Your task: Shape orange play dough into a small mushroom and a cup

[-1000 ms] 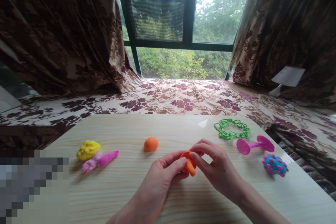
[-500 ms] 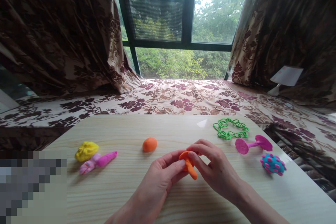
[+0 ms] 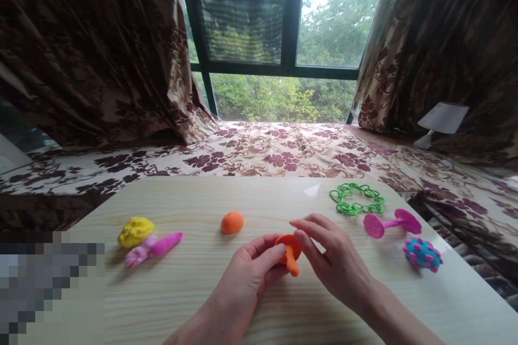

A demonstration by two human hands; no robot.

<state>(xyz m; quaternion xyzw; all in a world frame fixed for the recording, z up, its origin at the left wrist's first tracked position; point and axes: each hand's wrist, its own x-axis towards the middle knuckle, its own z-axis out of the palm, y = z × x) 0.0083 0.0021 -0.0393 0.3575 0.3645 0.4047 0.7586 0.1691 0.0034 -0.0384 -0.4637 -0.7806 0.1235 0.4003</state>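
An orange modelling-clay piece point(image 3: 292, 262), a thin round disc with a short stem pointing toward me, is between my hands above the table. My left hand point(image 3: 253, 275) is closed on the disc's left side, its thumb on the face and its other fingers behind. At the disc's upper right edge, my right hand point(image 3: 334, 250) has its thumb at the rim, and its index finger is raised apart from the thumb. An orange clay ball point(image 3: 232, 222) sits on the table beyond my left hand.
Left on the wooden table point(image 3: 194, 302) lie a yellow clay lump point(image 3: 136, 232) and a pink clay piece point(image 3: 154, 248). To the right are a green clay chain point(image 3: 343, 207), a magenta dumbbell shape point(image 3: 390, 223) and a blue clay lump with pink dots point(image 3: 422, 254). A lamp point(image 3: 443, 117) stands beyond.
My right index finger has lifted off the disc's rim, opening a gap from the thumb. The orange stem swung right, then back to point nearly straight toward me. My left hand keeps its hold.
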